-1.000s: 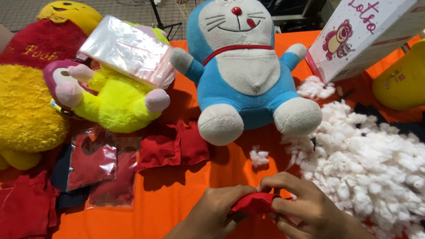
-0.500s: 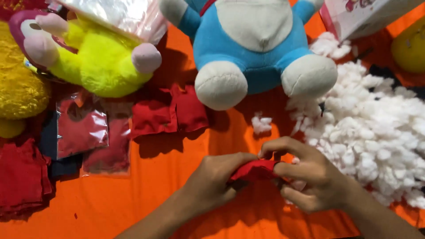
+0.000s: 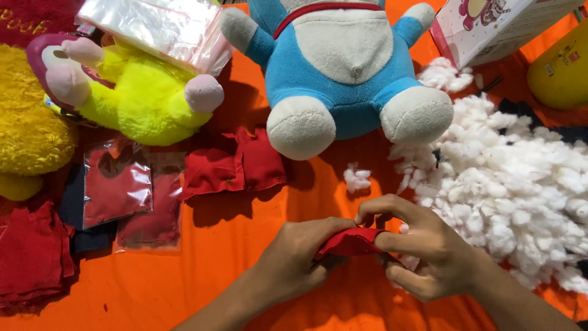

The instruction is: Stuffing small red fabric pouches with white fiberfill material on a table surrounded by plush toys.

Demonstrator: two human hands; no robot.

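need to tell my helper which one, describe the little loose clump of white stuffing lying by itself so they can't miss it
Start at the big blue and white plush toy at the top centre of the orange cloth. Just below, between its two feet, lies a small white stuffing clump. Unlike the large stuffing heap on the right, it sits alone on bare orange.

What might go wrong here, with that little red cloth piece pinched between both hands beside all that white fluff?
1. The left hand and right hand grip the small red cloth piece only at its edges, so it may slip free.
2. The loose white stuffing pile lies right against the right hand; a sweep of the wrist might scatter tufts across the orange cloth.
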